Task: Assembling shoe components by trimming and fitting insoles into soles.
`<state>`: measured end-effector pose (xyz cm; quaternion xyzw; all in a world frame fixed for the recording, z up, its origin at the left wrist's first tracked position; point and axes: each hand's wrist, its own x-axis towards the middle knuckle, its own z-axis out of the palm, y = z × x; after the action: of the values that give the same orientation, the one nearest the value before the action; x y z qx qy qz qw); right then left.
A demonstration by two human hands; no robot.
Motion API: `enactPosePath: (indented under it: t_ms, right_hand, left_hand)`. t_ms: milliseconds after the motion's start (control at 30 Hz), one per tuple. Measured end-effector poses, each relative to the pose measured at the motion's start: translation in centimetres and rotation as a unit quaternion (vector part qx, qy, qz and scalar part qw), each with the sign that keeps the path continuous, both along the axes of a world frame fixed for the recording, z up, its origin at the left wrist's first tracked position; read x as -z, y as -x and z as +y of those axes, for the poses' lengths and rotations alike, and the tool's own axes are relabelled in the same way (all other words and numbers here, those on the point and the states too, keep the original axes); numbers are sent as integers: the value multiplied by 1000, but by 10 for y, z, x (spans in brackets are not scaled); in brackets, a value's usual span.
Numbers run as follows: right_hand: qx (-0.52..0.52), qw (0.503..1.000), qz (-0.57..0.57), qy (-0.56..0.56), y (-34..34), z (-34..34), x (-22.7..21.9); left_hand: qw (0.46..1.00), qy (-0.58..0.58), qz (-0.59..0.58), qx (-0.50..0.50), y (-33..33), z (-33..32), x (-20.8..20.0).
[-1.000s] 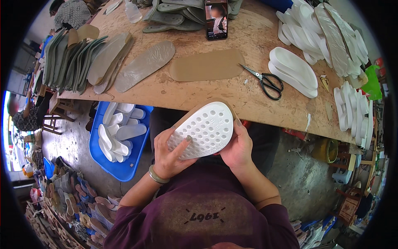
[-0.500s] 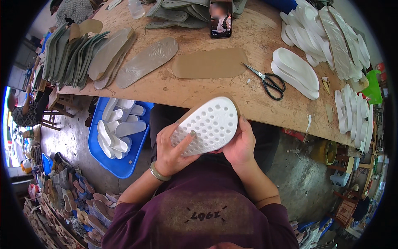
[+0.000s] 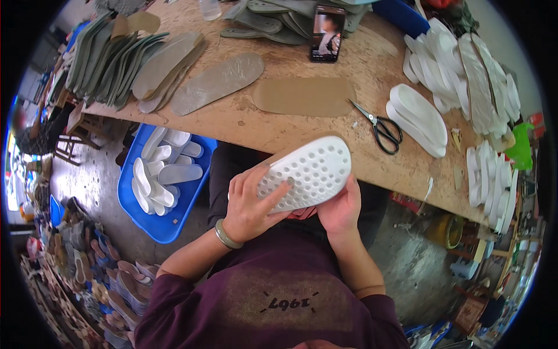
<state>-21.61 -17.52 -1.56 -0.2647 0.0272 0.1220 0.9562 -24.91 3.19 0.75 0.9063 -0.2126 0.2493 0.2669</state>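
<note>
A white shoe sole (image 3: 317, 171), its underside dotted with round dimples, is held tilted above my lap, just before the table edge. My left hand (image 3: 256, 200) grips its left end, the thumb pressed on the dimpled face and the fingers behind. At the lower right end, my right hand (image 3: 342, 206) holds the rim, with its fingers mostly hidden behind the sole. Beyond it on the table lie a tan rectangular sheet (image 3: 305, 96) and black-handled scissors (image 3: 383, 128). A pair of stacked white soles (image 3: 417, 120) sits right of the scissors.
Grey-green soles (image 3: 110, 67) stand in a row at the left, beside film-covered insoles (image 3: 218, 84). A phone (image 3: 327, 35) leans at the back. More white soles (image 3: 444, 64) pile up at the right. Left of my legs, a blue tub (image 3: 168, 230) holds white soles. Shoes (image 3: 125, 285) crowd the floor.
My hands and the sole have shifted slightly to the right, both hands keeping hold. The whole view has also moved and turned a little.
</note>
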Motion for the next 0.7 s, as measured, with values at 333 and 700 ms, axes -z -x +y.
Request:
enactPosePath:
  t_ms: [333, 700]
  right_hand:
    - [1, 995, -82, 60, 11, -12, 11]
    - [25, 994, -24, -103, 10, -12, 20]
  left_hand:
    - [998, 27, -44, 47, -1, -8, -1]
    - [998, 40, -30, 48, 0, -14, -2]
